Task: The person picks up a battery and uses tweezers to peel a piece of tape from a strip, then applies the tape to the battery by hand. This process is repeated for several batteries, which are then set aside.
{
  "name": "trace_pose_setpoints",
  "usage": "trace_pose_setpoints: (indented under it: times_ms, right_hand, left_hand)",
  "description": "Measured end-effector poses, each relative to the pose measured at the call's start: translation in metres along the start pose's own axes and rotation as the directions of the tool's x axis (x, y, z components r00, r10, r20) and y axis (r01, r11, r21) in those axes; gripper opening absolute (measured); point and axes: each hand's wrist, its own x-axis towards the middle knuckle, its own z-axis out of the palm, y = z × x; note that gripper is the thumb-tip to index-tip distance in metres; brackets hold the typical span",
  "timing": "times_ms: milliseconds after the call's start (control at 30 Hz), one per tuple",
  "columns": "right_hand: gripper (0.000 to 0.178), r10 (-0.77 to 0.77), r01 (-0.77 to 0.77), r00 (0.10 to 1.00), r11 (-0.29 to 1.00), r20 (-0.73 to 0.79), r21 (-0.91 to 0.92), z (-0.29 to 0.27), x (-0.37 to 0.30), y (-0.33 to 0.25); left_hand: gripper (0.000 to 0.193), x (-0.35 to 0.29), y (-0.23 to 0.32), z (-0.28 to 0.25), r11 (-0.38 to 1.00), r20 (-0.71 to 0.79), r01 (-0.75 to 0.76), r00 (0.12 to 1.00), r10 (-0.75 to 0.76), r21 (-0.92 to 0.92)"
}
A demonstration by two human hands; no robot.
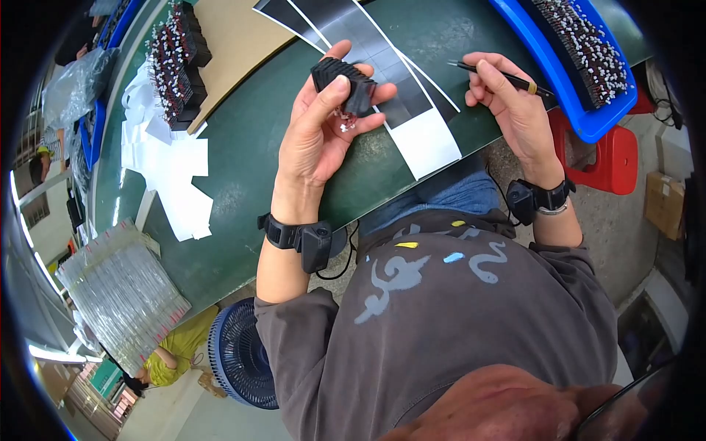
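My left hand is closed around a small stack of black block-shaped parts, held above the green table. Thin red wires with white ends hang from the stack's underside, by my palm. To the right, my right hand pinches a slim black pen-like tool. Its thin tip points left toward the stack, apart from it, and a gold band shows near its rear end. Whether the tool is a pen or tweezers I cannot tell.
Printed dark sheets and a white sheet lie between my hands. A blue tray of similar wired parts sits at right, above a red stool. More wired parts, white paper pieces and stacked clear trays are at left.
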Motion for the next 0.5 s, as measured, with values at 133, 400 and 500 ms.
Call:
trace_pose_setpoints:
  times_ms: [133,400,500]
  right_hand:
    - [0.025,0.053,-0.052,0.999,0.995,0.007,-0.086,-0.009,0.004,0.004]
    - [0.018,-0.090,0.108,0.994,0.875,0.061,-0.472,0.018,0.014,0.007]
    - [0.020,-0.117,0.138,0.990,0.868,0.072,-0.477,0.019,0.019,0.013]
  left_hand:
    - [0.066,0.005,0.003,0.001,0.935,-0.010,-0.087,0.995,0.096,0.343]
    - [0.044,0.027,-0.008,0.017,0.697,0.088,-0.145,0.989,0.117,0.702]
    - [0.040,0.037,-0.017,0.009,0.603,0.113,-0.202,0.977,0.183,0.772]
